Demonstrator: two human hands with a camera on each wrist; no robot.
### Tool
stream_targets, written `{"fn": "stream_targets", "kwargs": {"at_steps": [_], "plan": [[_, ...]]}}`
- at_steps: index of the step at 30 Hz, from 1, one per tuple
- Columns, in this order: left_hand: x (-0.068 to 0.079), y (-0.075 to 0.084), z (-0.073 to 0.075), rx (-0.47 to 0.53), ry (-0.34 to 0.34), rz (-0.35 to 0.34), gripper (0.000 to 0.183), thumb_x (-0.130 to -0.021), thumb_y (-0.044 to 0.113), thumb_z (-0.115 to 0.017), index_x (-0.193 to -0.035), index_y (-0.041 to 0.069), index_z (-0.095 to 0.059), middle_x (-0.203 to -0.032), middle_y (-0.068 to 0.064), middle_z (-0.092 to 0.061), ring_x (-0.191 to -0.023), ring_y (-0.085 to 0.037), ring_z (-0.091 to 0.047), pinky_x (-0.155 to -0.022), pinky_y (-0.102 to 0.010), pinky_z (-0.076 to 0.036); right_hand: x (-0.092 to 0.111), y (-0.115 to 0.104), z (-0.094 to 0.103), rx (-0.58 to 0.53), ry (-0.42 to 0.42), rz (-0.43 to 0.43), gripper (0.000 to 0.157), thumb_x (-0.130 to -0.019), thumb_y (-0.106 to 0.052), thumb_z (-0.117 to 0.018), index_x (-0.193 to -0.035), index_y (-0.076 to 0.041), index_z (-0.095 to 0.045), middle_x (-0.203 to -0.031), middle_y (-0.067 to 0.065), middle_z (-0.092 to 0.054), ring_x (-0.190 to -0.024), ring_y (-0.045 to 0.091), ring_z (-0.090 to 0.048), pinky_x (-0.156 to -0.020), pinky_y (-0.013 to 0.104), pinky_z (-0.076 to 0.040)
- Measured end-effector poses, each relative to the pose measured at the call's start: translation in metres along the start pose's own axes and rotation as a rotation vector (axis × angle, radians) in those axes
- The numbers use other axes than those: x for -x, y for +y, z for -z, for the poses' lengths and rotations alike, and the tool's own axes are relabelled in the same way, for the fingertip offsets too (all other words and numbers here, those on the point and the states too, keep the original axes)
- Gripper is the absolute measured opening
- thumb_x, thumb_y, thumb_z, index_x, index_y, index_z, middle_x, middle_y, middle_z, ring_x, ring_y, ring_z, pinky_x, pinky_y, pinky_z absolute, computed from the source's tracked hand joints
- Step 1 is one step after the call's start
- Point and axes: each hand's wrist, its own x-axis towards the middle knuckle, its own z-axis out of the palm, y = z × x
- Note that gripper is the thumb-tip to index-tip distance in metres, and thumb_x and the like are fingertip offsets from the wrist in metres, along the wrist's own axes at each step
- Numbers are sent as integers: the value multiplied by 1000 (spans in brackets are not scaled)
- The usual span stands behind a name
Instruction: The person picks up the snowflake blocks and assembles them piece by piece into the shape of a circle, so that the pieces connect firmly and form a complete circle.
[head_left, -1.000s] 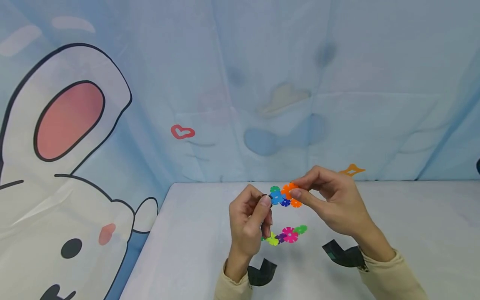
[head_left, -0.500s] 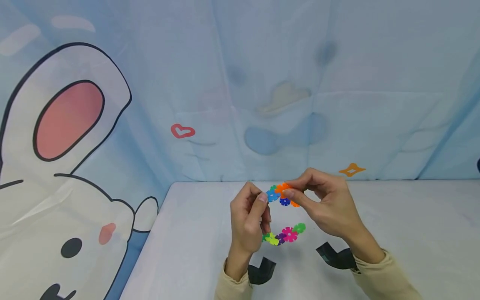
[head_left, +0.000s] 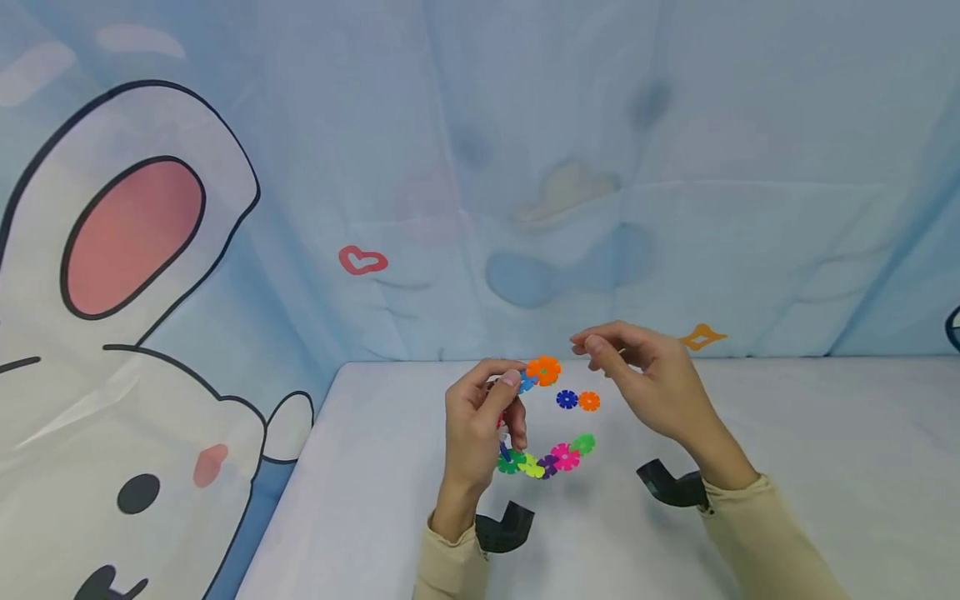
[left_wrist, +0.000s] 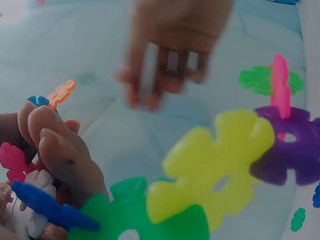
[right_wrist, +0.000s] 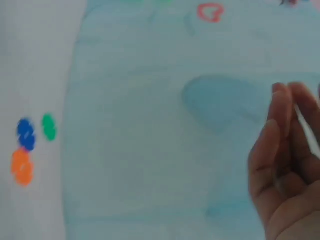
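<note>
My left hand (head_left: 480, 417) pinches a curved chain of slotted plastic flower discs, its middle partly hidden by the fingers. At the chain's upper end an orange disc (head_left: 543, 370) is joined to a light blue disc (head_left: 527, 382). From the lower side run a green disc (left_wrist: 131, 215), a yellow disc (left_wrist: 215, 165), a purple disc (left_wrist: 290, 150), a pink disc (head_left: 566, 456) and a light green disc (head_left: 582, 444). White, dark blue and pink discs show by the left fingers in the left wrist view. My right hand (head_left: 656, 375), fingers loosely bent, holds nothing, right of the orange disc.
On the white table (head_left: 360, 500) lie a loose dark blue disc (head_left: 567, 399), an orange one beside it (head_left: 589, 401) and a green disc (right_wrist: 49, 126) near the back edge. A light blue printed curtain (head_left: 465, 167) hangs behind the table.
My right hand has let go of the orange disc and drawn back up and right. The left hand has shifted slightly left with the chain, so the loose discs show fully.
</note>
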Motion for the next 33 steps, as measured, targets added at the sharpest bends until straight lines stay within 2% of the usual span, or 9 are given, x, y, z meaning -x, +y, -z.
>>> {"fn": "stream_targets", "kwargs": {"at_steps": [2,4,7,10,15,19,22,27,33], "plan": [[-1,0,3,15,16,9,27,-107,10,-51,-114,-12,-66,-57,-28,-45,-42,-7,-50,-44,-18,-50,-4,20,-5,76,-39,-84,19,-105,-17,-68,-121,-10,-76,-107,4,-79,-87,15,-70,-75,21,-58],[-2,1,5,18,31,16,28,-108,10,-49,-116,-11,-66,-57,-27,-45,-42,-7,-50,-44,-18,-50,-6,41,-15,162,-131,-168,28,-106,-23,-67,-128,-7,-73,-112,10,-78,-95,24,-72,-77,31,-61],[-3,-1,9,18,47,18,30,-109,11,-48,-120,-11,-66,-57,-26,-45,-42,-7,-50,-44,-18,-50,-11,70,-37,290,-315,-240,38,-106,-22,-65,-138,-1,-66,-127,20,-73,-114,41,-68,-92,53,-62],[-2,-2,10,20,53,24,31,-110,11,-48,-120,-12,-66,-57,-27,-45,-42,-7,-50,-44,-18,-50,-16,91,-61,387,-446,-205,42,-105,-15,-65,-143,4,-61,-139,28,-66,-128,51,-60,-109,65,-51],[-2,-5,9,31,44,30,32,-110,13,-47,-119,-12,-64,-58,-27,-45,-43,-7,-50,-45,-18,-51,-22,107,-88,461,-530,-132,41,-103,-9,-66,-143,1,-63,-148,27,-59,-136,56,-52,-116,67,-45],[-2,-5,10,29,35,30,32,-111,15,-44,-119,-11,-62,-57,-24,-45,-43,-7,-50,-45,-18,-51,-21,112,-97,534,-553,-131,36,-104,-9,-66,-140,-4,-68,-152,23,-59,-138,53,-52,-116,62,-47],[-2,-5,10,26,21,36,32,-111,16,-42,-118,-10,-60,-58,-25,-46,-43,-8,-51,-45,-19,-51,-20,113,-98,546,-524,-112,27,-101,-3,-69,-127,-1,-75,-136,21,-69,-123,45,-62,-107,55,-56],[-3,-6,8,21,2,40,31,-111,15,-37,-116,-8,-57,-60,-28,-46,-42,-9,-51,-45,-19,-51,-21,115,-93,457,-463,-151,14,-92,2,-78,-107,1,-77,-100,13,-72,-92,28,-65,-89,46,-64],[-4,-8,3,55,1,36,30,-110,13,-34,-114,-8,-56,-64,-31,-46,-40,-9,-50,-42,-19,-49,-19,117,-77,316,-376,-215,13,-91,-3,-82,-100,-3,-73,-91,6,-71,-83,19,-64,-79,38,-63]]}}
